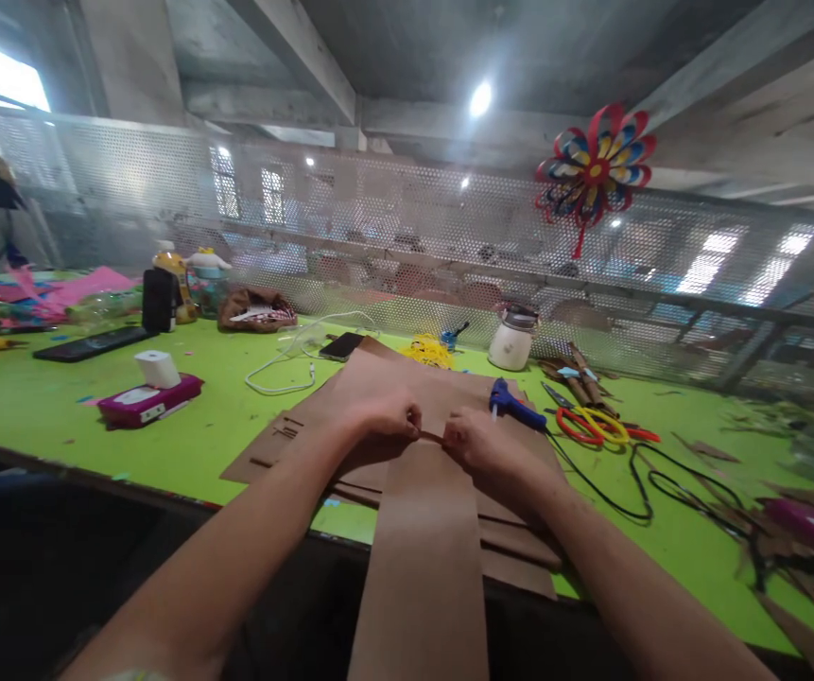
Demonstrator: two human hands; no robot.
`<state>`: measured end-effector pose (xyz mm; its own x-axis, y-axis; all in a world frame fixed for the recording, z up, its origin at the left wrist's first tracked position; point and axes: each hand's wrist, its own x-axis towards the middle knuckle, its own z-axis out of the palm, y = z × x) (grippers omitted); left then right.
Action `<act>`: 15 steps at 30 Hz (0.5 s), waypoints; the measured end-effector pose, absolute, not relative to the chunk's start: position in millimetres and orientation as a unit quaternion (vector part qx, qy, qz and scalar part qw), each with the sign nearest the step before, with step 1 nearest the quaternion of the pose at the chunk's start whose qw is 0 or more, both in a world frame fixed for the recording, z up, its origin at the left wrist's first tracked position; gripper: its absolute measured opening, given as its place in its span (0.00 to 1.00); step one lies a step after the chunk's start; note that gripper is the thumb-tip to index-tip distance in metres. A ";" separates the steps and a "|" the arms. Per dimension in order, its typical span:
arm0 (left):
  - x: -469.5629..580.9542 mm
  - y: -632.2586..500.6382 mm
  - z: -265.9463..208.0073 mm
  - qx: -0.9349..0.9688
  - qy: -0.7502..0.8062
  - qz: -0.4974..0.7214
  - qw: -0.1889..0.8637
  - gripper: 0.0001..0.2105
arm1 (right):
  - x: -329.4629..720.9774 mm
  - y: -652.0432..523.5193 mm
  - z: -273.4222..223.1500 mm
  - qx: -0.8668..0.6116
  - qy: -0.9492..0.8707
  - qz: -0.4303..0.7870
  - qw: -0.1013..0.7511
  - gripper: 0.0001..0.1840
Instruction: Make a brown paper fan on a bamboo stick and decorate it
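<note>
My left hand [401,416] and right hand [464,437] pinched the long brown strip [426,549] at its far end, near-middle of the desk [218,378]. Probably folding; next move needed even finger pressure.

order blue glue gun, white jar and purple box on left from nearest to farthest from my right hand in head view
1. Blue glue gun, just right of your right hand
2. White jar, farther back
3. Purple box, far left

Green table [218,383]: cardboard sheets [441,380], scissors [595,418], white jar [511,346], purple power strip [149,401].
</note>
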<state>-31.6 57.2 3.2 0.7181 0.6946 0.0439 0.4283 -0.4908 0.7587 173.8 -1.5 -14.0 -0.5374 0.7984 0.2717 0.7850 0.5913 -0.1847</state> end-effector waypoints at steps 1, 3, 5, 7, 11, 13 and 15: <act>-31.3 57.8 3.1 0.857 0.339 0.159 0.353 0.01 | 173.9 -1.9 -13.9 -0.452 -0.877 0.014 0.162 0.07; -30.4 58.5 3.0 0.875 0.348 0.134 0.310 0.02 | 173.6 -3.9 -13.1 -0.451 -0.880 -0.005 0.150 0.07; -29.8 58.1 3.0 0.887 0.350 0.115 0.279 0.03 | 172.8 -7.0 -11.7 -0.447 -0.883 -0.032 0.138 0.08; -29.7 55.5 3.1 0.895 0.349 0.100 0.259 0.04 | 171.7 -10.0 -10.1 -0.441 -0.887 -0.055 0.123 0.09; -31.0 43.4 4.0 0.934 0.328 0.082 0.118 0.04 | 170.4 -14.5 -7.5 -0.452 -0.884 -0.072 0.099 0.10; -32.6 36.2 3.8 0.947 0.308 0.086 0.019 0.05 | 170.9 -16.5 -6.3 -0.458 -0.881 -0.075 0.091 0.10; -34.8 30.2 1.6 0.949 0.295 0.097 -0.050 0.06 | 171.3 -18.7 -5.5 -0.449 -0.886 -0.079 0.083 0.09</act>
